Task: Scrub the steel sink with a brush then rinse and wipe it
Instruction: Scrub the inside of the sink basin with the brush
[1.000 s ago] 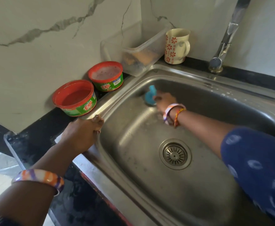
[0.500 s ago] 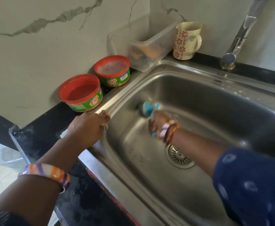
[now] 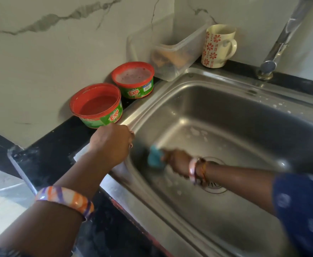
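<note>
While gripping a blue brush (image 3: pixel 154 158) low against the sink's (image 3: pixel 226 115) near-left wall, right hand (image 3: pixel 178 162) curled round the handle, blurred, with bangles at the wrist. Brush head touching the steel just beside the left rim, left of the drain (image 3: pixel 214 186), which lies partly hidden under the right forearm. Left hand (image 3: pixel 113 143) resting on the sink's left rim, fingers bent over the edge and gripping it; striped orange and purple bangle (image 3: pixel 64 198) further down that arm. Specks of foam on the basin floor and on the far right ledge.

On the black worktop (image 3: pixel 46 154) to the left, against the marble wall: two red-rimmed green tubs marked Exo, near tub (image 3: pixel 98 106) and far tub (image 3: pixel 134 80) just beside each other, the far one showing pale suds inside. Beyond them, in the far corner, a clear plastic box (image 3: pixel 172 51) with something orange-brown inside, too dim to name. Right of the box, a cream mug (image 3: pixel 218 46) with red flowers, upright, handle to the right. Further right, the steel tap (image 3: pixel 278 47) rising from its base at the sink's far edge, top cut off by the frame.
</note>
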A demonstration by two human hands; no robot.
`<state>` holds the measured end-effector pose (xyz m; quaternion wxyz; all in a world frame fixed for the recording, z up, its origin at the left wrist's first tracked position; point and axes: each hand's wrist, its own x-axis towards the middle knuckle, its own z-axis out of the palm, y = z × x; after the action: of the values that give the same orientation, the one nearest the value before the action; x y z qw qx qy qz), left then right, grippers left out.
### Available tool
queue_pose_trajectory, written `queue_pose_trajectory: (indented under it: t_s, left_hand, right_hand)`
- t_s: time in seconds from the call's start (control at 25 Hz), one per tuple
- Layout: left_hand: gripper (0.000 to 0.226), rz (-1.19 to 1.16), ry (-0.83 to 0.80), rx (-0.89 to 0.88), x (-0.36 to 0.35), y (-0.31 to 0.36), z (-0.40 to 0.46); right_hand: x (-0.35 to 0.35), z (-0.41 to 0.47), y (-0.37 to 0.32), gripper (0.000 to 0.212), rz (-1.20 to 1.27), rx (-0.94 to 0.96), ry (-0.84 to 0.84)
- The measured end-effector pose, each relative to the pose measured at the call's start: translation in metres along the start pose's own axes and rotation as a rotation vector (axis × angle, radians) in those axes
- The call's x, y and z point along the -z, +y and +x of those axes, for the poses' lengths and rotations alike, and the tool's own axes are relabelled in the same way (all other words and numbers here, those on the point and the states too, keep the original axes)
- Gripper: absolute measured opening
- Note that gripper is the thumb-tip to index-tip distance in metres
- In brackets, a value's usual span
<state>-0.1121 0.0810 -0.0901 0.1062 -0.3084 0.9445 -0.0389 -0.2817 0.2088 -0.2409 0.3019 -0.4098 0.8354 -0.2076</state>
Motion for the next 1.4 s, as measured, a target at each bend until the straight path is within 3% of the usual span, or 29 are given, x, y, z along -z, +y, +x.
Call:
queue_pose_trajectory:
  t_s: [0.08,0.12,0.2,0.28,0.4,0.48,0.52,0.56,0.6,0.64,0.68,0.76,0.8,0.84,0.88,0.92,1.0,1.08,1.16,1.24,1.32,1.4]
  left_hand:
    - [0.023,0.043,-0.001,-0.037,-0.002,-0.001,0.004]
    - [0.022,0.056,-0.003,-0.049,-0.002,-0.001,0.005]
    - [0.021,0.041,-0.009,-0.054,-0.001,-0.001,0.008]
    - [0.022,-0.009,-0.003,-0.048,-0.002,-0.003,0.010]
    - [0.026,-0.025,0.010,-0.068,-0.005,-0.008,0.011]
    - [0.024,-0.038,0.013,-0.079,-0.007,-0.010,0.011]
    - [0.023,-0.046,0.018,-0.083,-0.008,-0.010,0.012]
    - [0.022,-0.042,0.021,-0.085,-0.008,-0.010,0.012]
    - [0.021,-0.033,0.021,-0.084,-0.008,-0.009,0.012]
    - [0.022,-0.030,0.020,-0.082,-0.008,-0.010,0.012]
    - [0.022,-0.037,0.017,-0.078,-0.008,-0.009,0.012]
    - [0.024,-0.050,0.022,-0.078,-0.007,-0.009,0.011]
    - [0.024,-0.037,0.030,-0.079,-0.005,-0.009,0.010]
    - [0.025,-0.016,0.040,-0.085,-0.004,-0.009,0.007]
    - [0.027,0.002,0.048,-0.097,-0.004,-0.008,0.003]
    - [0.027,0.018,0.057,-0.111,-0.004,-0.008,-0.001]
    - [0.030,-0.027,0.067,-0.097,-0.002,-0.013,-0.012]
    - [0.030,-0.152,0.098,-0.008,0.005,-0.016,-0.022]
    - [0.031,-0.232,0.181,0.116,0.013,-0.013,-0.029]
    - [0.033,-0.298,0.197,0.250,0.018,-0.006,-0.033]
    - [0.029,-0.332,0.186,0.375,0.017,-0.001,-0.036]
    - [0.025,-0.316,0.161,0.445,0.013,-0.003,-0.039]
  right_hand:
    - [0.006,-0.014,-0.032,0.036,0.000,0.182,0.025]
    - [0.019,-0.001,-0.031,0.037,-0.080,0.145,0.143]
    - [0.071,0.041,-0.016,0.038,-0.119,-0.130,0.253]
    - [0.062,0.046,0.017,0.032,-0.269,-0.126,0.305]
    - [-0.007,-0.007,0.009,0.037,-0.221,0.181,0.019]
    - [0.008,-0.003,-0.009,0.038,-0.247,0.263,0.156]
    - [0.028,0.012,-0.005,0.039,-0.392,0.128,0.303]
    - [0.060,0.020,-0.010,0.039,-0.336,-0.065,0.402]
    - [0.071,0.031,-0.001,0.039,-0.343,-0.181,0.383]
    - [0.071,0.031,-0.009,0.037,-0.319,-0.158,0.323]
    - [0.047,0.016,-0.014,0.036,-0.243,-0.063,0.242]
    - [-0.004,-0.021,-0.034,0.038,-0.123,0.238,-0.091]
    - [-0.006,-0.036,-0.039,0.040,-0.125,0.288,-0.146]
    - [-0.001,-0.035,-0.027,0.041,-0.163,0.303,-0.051]
    - [0.013,-0.029,-0.018,0.042,-0.179,0.201,0.065]
    - [0.030,-0.021,-0.010,0.044,-0.118,0.039,0.185]
    - [0.055,-0.020,-0.014,0.039,0.285,-0.096,0.352]
    - [0.076,-0.029,-0.038,0.019,0.672,0.007,0.456]
    - [0.093,-0.028,-0.062,0.015,0.794,0.076,0.491]
    - [0.085,-0.037,-0.087,0.017,0.614,0.097,0.355]
    - [0.050,-0.057,-0.103,0.028,0.350,0.339,0.156]
    - [0.048,-0.060,-0.104,0.037,0.229,0.454,0.153]
